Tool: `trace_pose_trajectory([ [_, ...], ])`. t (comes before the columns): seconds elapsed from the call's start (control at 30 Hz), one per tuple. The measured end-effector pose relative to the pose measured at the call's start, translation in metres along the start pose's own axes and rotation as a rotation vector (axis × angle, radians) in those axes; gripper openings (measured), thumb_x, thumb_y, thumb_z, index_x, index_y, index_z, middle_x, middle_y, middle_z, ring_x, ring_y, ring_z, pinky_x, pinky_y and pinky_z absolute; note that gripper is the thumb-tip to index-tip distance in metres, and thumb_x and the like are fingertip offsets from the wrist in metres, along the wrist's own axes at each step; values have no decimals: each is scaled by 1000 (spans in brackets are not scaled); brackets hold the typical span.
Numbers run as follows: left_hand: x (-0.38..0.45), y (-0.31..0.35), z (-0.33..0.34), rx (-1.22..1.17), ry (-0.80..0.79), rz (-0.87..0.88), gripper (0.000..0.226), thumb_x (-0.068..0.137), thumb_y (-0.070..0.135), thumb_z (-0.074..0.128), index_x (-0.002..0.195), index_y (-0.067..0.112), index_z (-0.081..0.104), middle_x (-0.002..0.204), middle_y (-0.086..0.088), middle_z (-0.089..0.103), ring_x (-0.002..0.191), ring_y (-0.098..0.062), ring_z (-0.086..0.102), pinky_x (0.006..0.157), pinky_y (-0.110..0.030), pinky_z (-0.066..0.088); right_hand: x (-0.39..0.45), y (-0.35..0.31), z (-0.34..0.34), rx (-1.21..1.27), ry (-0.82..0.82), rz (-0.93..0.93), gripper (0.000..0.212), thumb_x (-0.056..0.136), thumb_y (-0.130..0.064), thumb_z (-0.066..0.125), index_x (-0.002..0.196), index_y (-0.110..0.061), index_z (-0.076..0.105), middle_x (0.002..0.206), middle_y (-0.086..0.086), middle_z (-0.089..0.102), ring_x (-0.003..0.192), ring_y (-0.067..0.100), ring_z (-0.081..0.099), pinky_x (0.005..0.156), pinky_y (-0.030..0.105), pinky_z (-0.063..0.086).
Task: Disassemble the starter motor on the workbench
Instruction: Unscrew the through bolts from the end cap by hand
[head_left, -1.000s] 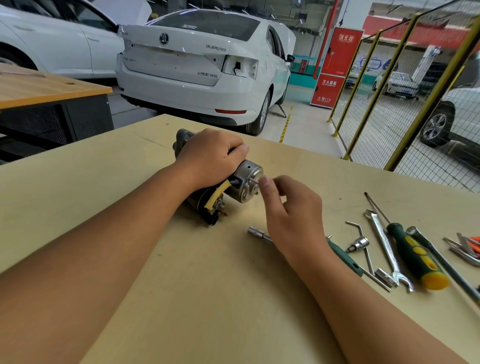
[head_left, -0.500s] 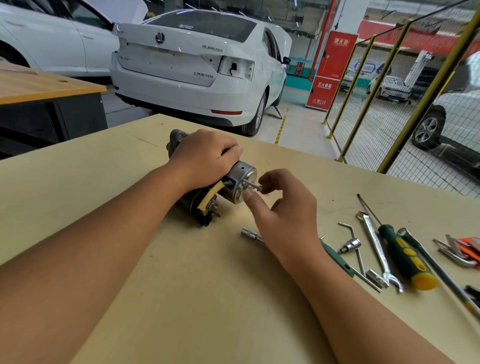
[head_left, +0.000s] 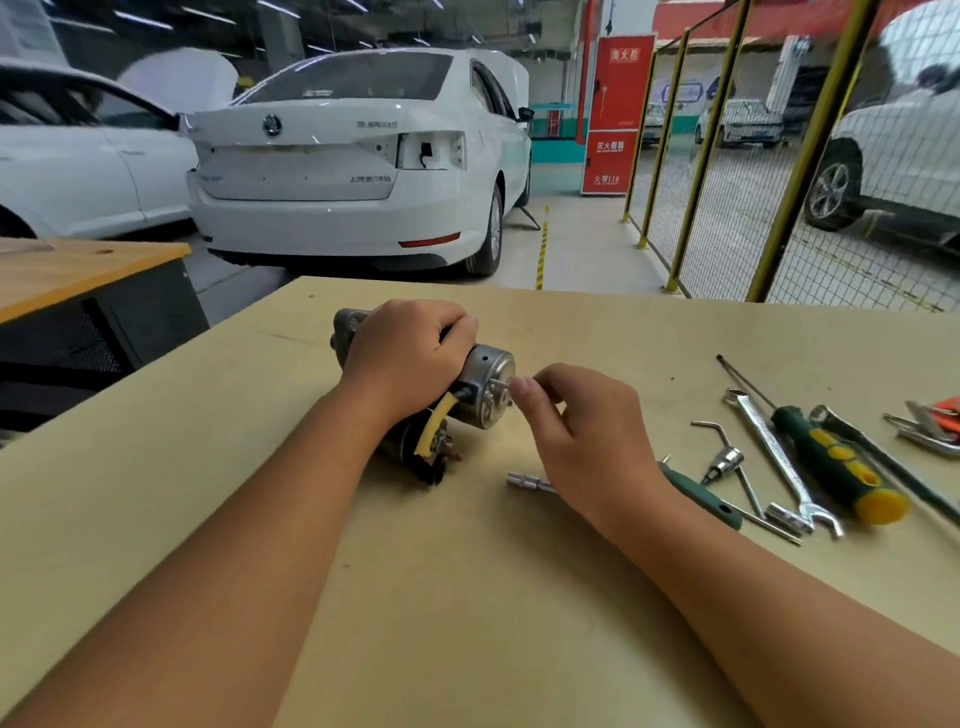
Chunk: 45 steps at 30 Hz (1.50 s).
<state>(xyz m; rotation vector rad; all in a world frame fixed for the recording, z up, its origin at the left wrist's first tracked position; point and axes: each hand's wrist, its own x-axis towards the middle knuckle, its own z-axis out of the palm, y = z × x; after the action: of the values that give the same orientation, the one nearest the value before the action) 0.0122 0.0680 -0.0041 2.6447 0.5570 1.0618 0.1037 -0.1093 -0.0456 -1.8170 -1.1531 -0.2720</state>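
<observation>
The starter motor (head_left: 488, 375) lies on its side on the pale wooden workbench (head_left: 467, 597), its round silver end cap facing right. A yellow lead (head_left: 435, 422) curves down from it to the black solenoid end. My left hand (head_left: 410, 353) grips the motor body from above and hides most of it. My right hand (head_left: 576, 421) is just right of the end cap, thumb and fingers pinching a thin bolt (head_left: 503, 383) that sticks out of the cap.
Tools lie right of the motor: a socket driver with a green handle (head_left: 696, 491), a small bent socket tool (head_left: 724, 460), a combination spanner (head_left: 779, 462), a green-and-yellow screwdriver (head_left: 831, 457), pliers (head_left: 935, 421). White cars and a yellow mesh fence stand beyond the bench.
My right hand turned at the end cap and the thin bolt now shows between cap and fingertips. My left hand kept its grip on the motor. The camera view lifted.
</observation>
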Motion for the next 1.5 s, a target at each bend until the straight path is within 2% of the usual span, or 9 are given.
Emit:
trace_pose_trajectory([
  [0.13, 0, 0, 2, -9, 34, -4, 38, 96, 43, 46, 67, 23, 63, 58, 7, 56, 60, -9, 53, 56, -26, 29, -2, -1, -1, 89, -24, -9, 16, 89, -36, 73, 100, -27, 65, 88, -17, 64, 70, -3, 55, 61, 13, 33],
  [0.3, -2, 0, 2, -38, 71, -1, 37, 97, 39, 49, 72, 20, 69, 60, 8, 59, 61, -9, 55, 57, -26, 33, 0, -3, 5, 35, 25, 1, 29, 99, -44, 56, 85, -21, 66, 74, -9, 62, 70, 11, 55, 62, 33, 42],
  [0.43, -1, 7, 3, -26, 96, -30, 40, 96, 39, 45, 70, 18, 66, 59, 3, 58, 62, -23, 56, 59, -32, 40, 1, -4, 5, 61, 59, -2, 8, 92, -26, 71, 97, -22, 66, 85, -15, 64, 73, 1, 56, 65, 21, 39],
  [0.57, -1, 13, 3, -22, 112, -48, 39, 99, 33, 49, 65, 17, 60, 56, 4, 51, 62, -29, 54, 65, -34, 33, 0, -7, 5, 99, 92, 53, 33, 90, -56, 59, 107, -29, 67, 87, -18, 66, 78, 3, 61, 66, 27, 50],
  [0.77, -1, 11, 2, -28, 110, -26, 38, 101, 29, 55, 68, 14, 66, 58, 0, 57, 61, -26, 56, 64, -34, 42, 2, -2, 3, 95, 111, 21, 9, 91, -17, 72, 99, -17, 70, 88, -8, 69, 71, 2, 57, 67, 26, 44],
  [0.9, 1, 17, 3, -13, 86, 2, 35, 101, 29, 56, 73, 14, 69, 62, -2, 61, 63, -27, 58, 65, -36, 46, -2, -7, 4, 88, 112, 91, 37, 88, -55, 63, 114, -28, 65, 91, -17, 64, 75, 1, 58, 66, 27, 50],
  [1.0, 1, 19, 4, 0, 69, 8, 34, 102, 29, 56, 74, 14, 70, 63, -3, 62, 64, -27, 58, 66, -37, 49, 1, -3, 5, 61, 96, 115, 25, 99, -44, 56, 90, -24, 66, 77, -9, 65, 72, 11, 60, 65, 40, 51],
  [1.07, 1, 19, 3, 3, 64, 9, 34, 102, 29, 56, 75, 13, 70, 64, -4, 62, 65, -28, 59, 67, -39, 51, 3, 0, 3, 96, 84, 87, 4, 96, -27, 66, 93, -25, 65, 84, -12, 65, 73, 2, 57, 65, 29, 46],
  [1.5, 1, 19, 2, -10, 59, -10, 40, 98, 41, 48, 82, 17, 75, 68, 0, 66, 69, -24, 62, 67, -37, 52, 1, 4, 4, 120, 53, 28, 27, 86, -31, 77, 109, -32, 65, 95, -24, 62, 76, -5, 56, 68, 18, 40],
])
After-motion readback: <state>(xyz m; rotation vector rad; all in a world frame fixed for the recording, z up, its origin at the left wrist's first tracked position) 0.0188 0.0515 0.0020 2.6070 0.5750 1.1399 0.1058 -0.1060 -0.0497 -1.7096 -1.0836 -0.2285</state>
